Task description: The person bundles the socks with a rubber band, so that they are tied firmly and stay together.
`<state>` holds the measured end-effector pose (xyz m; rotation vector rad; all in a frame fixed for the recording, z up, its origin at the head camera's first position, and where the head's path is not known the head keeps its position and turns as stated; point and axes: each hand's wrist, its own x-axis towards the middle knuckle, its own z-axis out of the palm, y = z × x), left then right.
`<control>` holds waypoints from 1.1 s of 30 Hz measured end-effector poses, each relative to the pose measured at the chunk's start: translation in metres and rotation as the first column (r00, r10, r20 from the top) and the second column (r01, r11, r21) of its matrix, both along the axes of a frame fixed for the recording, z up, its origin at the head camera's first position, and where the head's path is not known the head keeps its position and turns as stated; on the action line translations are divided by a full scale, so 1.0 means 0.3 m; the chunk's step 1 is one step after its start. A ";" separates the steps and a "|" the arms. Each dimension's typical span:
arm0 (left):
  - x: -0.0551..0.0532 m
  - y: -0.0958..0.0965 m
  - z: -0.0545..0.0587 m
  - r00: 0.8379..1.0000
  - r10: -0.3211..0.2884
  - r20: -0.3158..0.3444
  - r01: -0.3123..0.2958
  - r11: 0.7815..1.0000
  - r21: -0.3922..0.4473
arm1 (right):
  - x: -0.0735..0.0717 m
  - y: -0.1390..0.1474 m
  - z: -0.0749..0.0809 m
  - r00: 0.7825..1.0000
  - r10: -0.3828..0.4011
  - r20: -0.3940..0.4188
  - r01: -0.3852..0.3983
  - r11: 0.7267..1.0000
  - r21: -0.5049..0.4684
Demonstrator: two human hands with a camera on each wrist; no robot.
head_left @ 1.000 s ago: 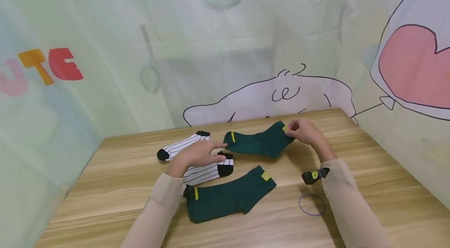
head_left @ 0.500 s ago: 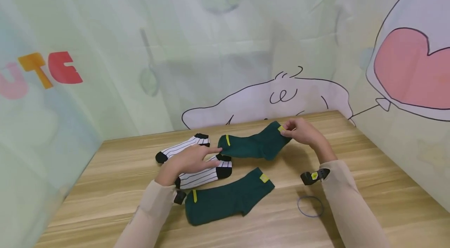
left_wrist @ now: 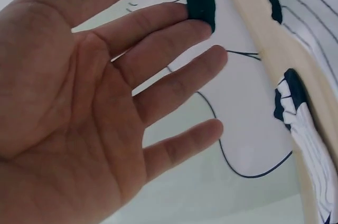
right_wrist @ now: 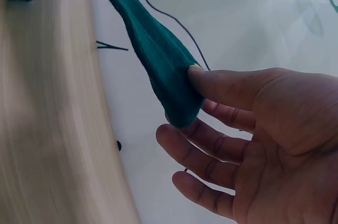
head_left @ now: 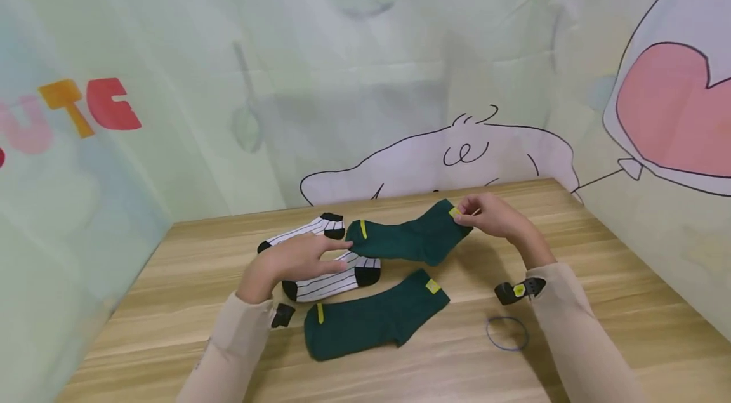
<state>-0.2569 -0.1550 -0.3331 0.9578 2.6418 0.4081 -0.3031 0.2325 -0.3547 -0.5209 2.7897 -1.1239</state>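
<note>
My right hand [head_left: 493,216] pinches the cuff of a dark green sock [head_left: 405,239], beside its yellow label, between thumb and fingers. In the right wrist view the green sock [right_wrist: 158,60] stretches away from the thumb. At the sock's toe end, by a yellow stripe, my left hand [head_left: 299,257] has its extended fingers touching the fabric. The left wrist view shows that palm [left_wrist: 100,108] with fingers spread, the green toe [left_wrist: 200,2] at the fingertips. A second green sock [head_left: 371,320] lies flat nearer to me, with the same yellow marks.
Two white socks with black stripes lie on the left: a nearer striped sock [head_left: 328,285] and a farther striped sock [head_left: 297,231], both partly behind the left hand. A blue ring outline [head_left: 507,333] shows on the wooden table [head_left: 605,289]. A printed curtain [head_left: 354,73] stands behind.
Both hands have shifted left with the held green sock, its toe end now over the nearer striped sock. The lower green sock stays where it lay.
</note>
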 end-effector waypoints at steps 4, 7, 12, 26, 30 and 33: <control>0.008 -0.003 0.021 1.000 -0.010 -0.013 0.010 1.000 -0.006 | 0.009 0.003 0.018 1.000 0.003 -0.007 -0.003 1.000 -0.009; 0.015 -0.008 0.032 1.000 -0.029 -0.008 0.029 1.000 -0.007 | 0.017 0.006 0.029 1.000 0.005 -0.001 -0.005 1.000 -0.017; 0.023 -0.019 0.043 0.997 -0.068 -0.020 0.068 0.998 -0.009 | 0.027 0.003 0.034 0.999 0.031 0.010 -0.030 0.998 -0.051; 0.068 -0.055 0.051 0.999 -0.044 -0.011 0.044 0.998 -0.049 | 0.029 -0.031 0.021 0.996 0.093 0.006 -0.093 0.993 -0.078; 0.084 -0.065 0.050 0.999 -0.050 -0.019 0.049 0.998 -0.037 | 0.019 -0.040 0.011 0.992 0.121 0.021 -0.118 0.989 -0.088; 0.093 -0.076 0.047 0.998 -0.060 -0.013 0.060 0.998 -0.021 | 0.011 -0.045 0.003 0.988 0.148 0.031 -0.145 0.985 -0.098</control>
